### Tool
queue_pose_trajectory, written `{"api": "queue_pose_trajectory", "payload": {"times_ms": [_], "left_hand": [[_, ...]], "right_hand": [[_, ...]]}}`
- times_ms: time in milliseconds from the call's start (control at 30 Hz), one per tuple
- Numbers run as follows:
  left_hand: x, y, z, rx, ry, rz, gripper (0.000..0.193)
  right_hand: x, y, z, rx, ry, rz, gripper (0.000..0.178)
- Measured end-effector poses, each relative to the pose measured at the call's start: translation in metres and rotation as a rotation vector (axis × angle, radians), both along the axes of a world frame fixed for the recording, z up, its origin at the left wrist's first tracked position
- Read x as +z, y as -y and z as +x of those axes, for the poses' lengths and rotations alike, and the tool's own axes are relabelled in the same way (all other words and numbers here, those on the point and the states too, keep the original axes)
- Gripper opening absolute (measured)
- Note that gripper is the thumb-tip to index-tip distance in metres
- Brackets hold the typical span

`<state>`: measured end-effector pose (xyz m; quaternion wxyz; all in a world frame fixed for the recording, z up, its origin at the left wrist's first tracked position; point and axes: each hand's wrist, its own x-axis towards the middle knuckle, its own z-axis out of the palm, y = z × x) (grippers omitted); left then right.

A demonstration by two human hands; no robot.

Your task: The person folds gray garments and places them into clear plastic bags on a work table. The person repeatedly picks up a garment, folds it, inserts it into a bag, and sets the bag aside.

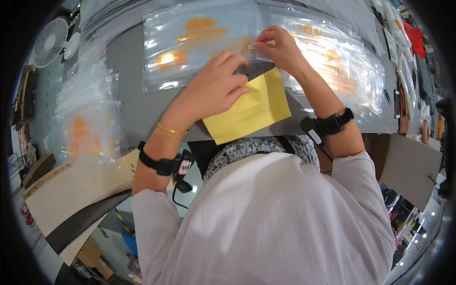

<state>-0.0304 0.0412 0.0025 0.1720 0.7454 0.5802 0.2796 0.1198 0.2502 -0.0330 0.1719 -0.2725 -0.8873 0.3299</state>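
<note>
A yellow sheet of paper (261, 111) is tilted over the near table edge. My left hand (213, 88) is closed on its upper left part, with the thumb lying over the sheet and the other fingers curled. Beyond it lies a clear zip bag with orange print (166, 47). My right hand (282, 50) is at that bag's right edge, thumb and forefinger pinched together. A small white sticker (251, 47) shows right at these fingertips, against the bag. To the right, a pile of similar clear bags (351, 71) lies partly under my right forearm.
More clear printed bags (88, 128) are heaped at the table's left end. A white fan (50, 42) stands at the far left. A pen (387, 97) and a dark phone-like object (397, 103) lie at the right. Cardboard (411, 166) is below the table's right side.
</note>
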Motion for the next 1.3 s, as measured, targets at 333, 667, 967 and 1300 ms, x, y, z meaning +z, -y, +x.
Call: {"api": "queue_pose_trajectory", "payload": {"times_ms": [333, 667, 967, 1300], "left_hand": [[-0.020, -0.022, 0.004, 0.060, -0.039, -0.046, 0.019], [-0.013, 0.001, 0.004, 0.115, -0.070, -0.062, 0.020], [-0.020, 0.023, 0.010, 0.138, 0.006, -0.032, 0.021], [-0.024, 0.035, 0.012, 0.155, 0.006, -0.020, 0.019]], "right_hand": [[-0.015, 0.017, -0.003, -0.096, 0.120, 0.168, 0.021], [-0.006, -0.044, 0.042, -0.049, 0.063, 0.329, 0.034], [-0.014, 0.008, -0.036, -0.114, 0.142, 0.399, 0.039], [-0.002, -0.006, -0.024, -0.093, -0.094, 0.620, 0.017]]}}
